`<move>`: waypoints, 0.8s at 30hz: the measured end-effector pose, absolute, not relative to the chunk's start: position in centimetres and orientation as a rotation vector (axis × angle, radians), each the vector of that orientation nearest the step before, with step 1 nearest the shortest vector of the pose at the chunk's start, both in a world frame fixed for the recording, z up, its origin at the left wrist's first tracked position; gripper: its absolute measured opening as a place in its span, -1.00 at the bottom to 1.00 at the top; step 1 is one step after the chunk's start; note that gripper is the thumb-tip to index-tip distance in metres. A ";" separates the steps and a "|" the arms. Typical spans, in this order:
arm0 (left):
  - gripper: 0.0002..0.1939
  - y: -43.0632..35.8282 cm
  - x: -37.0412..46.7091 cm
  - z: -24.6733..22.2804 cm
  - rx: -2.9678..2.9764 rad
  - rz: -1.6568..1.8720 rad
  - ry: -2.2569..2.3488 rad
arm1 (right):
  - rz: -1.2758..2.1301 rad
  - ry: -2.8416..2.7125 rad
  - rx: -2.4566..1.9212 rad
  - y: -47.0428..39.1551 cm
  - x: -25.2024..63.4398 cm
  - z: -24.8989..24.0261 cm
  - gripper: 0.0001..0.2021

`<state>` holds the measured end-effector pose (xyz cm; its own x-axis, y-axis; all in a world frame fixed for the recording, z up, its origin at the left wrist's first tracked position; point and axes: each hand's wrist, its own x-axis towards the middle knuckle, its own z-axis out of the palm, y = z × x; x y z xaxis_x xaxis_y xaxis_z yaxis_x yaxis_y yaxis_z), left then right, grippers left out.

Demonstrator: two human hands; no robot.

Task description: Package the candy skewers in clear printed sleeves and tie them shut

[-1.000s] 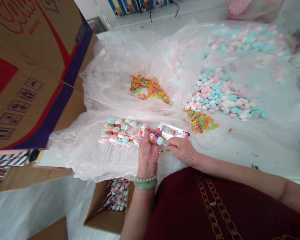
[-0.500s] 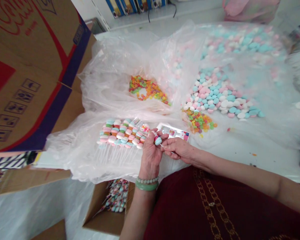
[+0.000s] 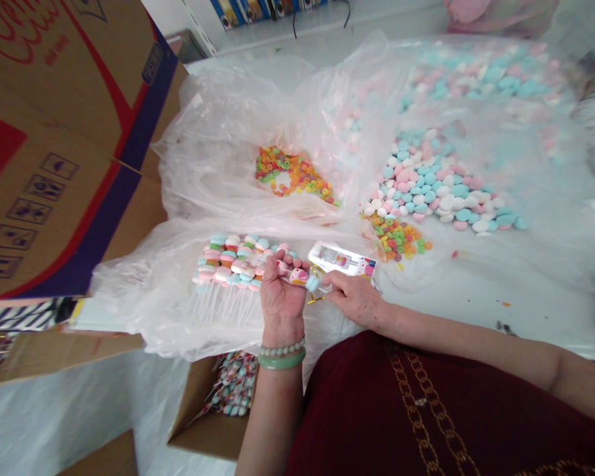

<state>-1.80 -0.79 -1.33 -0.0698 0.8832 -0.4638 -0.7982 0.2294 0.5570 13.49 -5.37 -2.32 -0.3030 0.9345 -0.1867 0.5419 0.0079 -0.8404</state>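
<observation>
My left hand (image 3: pixel 279 299) is closed around a candy stick in a clear printed wrapper (image 3: pixel 297 276), its pink and blue end pointing right. My right hand (image 3: pixel 353 295) pinches a thin gold twist tie (image 3: pixel 316 299) at that end of the wrapper. Just left of my hands lies a row of finished candy sticks (image 3: pixel 231 262) on clear plastic sheeting (image 3: pixel 158 291). A small stack of printed wrappers (image 3: pixel 343 258) rests right behind my right hand.
Small ring-shaped candies (image 3: pixel 293 174) lie in an open bag, more of them (image 3: pixel 395 238) loose beside a heap of pink, blue and white disc candies (image 3: pixel 434 192). A big cardboard box (image 3: pixel 54 145) stands at left. Below the table edge an open carton (image 3: pixel 228 396) holds wrapped sticks.
My left hand has shifted slightly left and rolled the wrapped stick flatter. The right hand has come back to its end, and the gold tie shows again.
</observation>
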 end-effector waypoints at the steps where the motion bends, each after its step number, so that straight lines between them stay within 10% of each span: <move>1: -0.76 -0.8 -1.8 -1.3 0.119 1.390 0.869 | 1.213 -1.852 -1.553 -5.4 13.5 -2.3 -0.67; 24: -0.68 -1.4 -1.0 -1.4 0.156 1.432 0.872 | 1.112 -2.049 -1.314 -6.1 13.4 -3.4 -0.68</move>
<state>-1.02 -1.42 -1.41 -0.1035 0.8986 -0.4264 -0.7916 0.1852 0.5823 13.44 -6.07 -3.39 -0.4371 0.8984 -0.0432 0.5256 0.2161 -0.8228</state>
